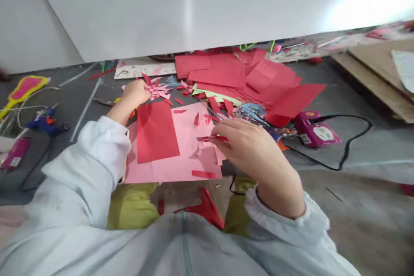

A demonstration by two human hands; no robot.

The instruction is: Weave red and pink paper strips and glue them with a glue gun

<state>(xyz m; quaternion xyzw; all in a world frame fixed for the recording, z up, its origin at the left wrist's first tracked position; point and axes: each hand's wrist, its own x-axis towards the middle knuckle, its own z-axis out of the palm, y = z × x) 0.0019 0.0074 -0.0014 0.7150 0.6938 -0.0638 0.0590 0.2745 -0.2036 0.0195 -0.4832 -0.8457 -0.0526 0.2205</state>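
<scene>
My left hand (136,92) reaches to the far side of the table, its fingers closed at the edge of a woven red-and-pink paper piece (157,89) with pointed strips sticking out. My right hand (246,142) is curled above the right part of a pink paper sheet (171,173). From its fingers juts a slim red tool (211,138) with a greyish tip, whose kind I cannot make out. A red paper rectangle (158,131) lies on the pink sheet, with small red scraps (203,174) around it.
Red paper sheets (220,73) are heaped at the back. Blue tassels (250,112) and a purple box (317,129) with a black cord stand at right. A blue glue gun (48,123) and a yellow-and-pink paddle-shaped thing (27,88) lie left. A white panel (129,13) rises behind.
</scene>
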